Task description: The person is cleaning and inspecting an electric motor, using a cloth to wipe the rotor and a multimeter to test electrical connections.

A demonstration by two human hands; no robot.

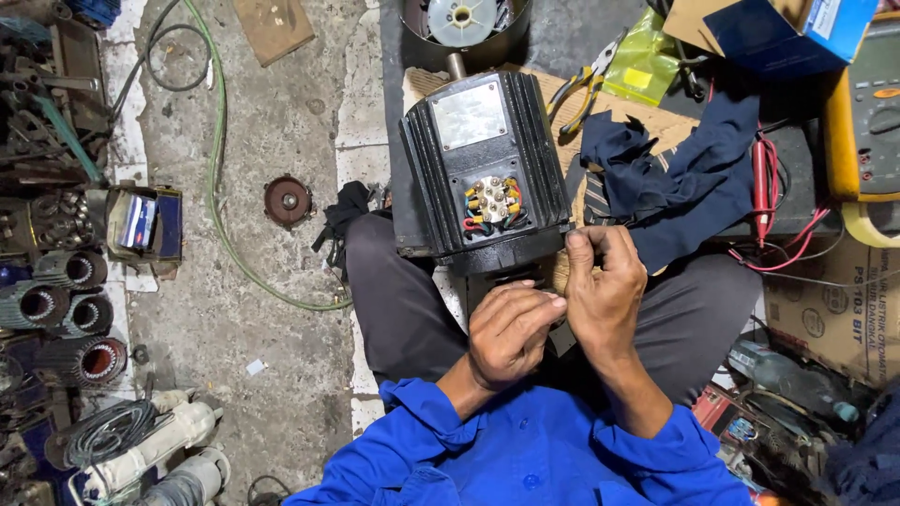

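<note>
1. Nearest to me are my blue sleeves (525,450), with both forearms reaching forward over my lap in grey trousers (403,309).
2. My left hand (511,333) sits just below the motor's near end, its fingers curled together and the fingertips pressed toward my right hand; whether something small is pinched between them I cannot tell.
3. My right hand (605,286) stands upright just beside it, touching the left fingertips, its fingers bunched together at the top against the motor's lower right corner. What they close on is hidden from me.
4. The black electric motor (483,169) rests between my knees, ribbed on both sides, with a pale metal plate on top.
5. Its open terminal block (492,200) faces up, showing brass studs ringed by red, blue and yellow wire ends, just beyond my hands.
6. Right of the motor lies a dark blue cloth (675,178) on cardboard, with red test leads (764,187) trailing toward a yellow multimeter (867,122) at the edge.
7. Yellow-handled pliers (586,89) lie beyond the cloth, near the motor's far corner.
8. On the concrete floor to my left, a green hose (217,169) curves past a small rusty disc (287,200), and wound stators (75,309) are stacked well apart at the far left.
</note>
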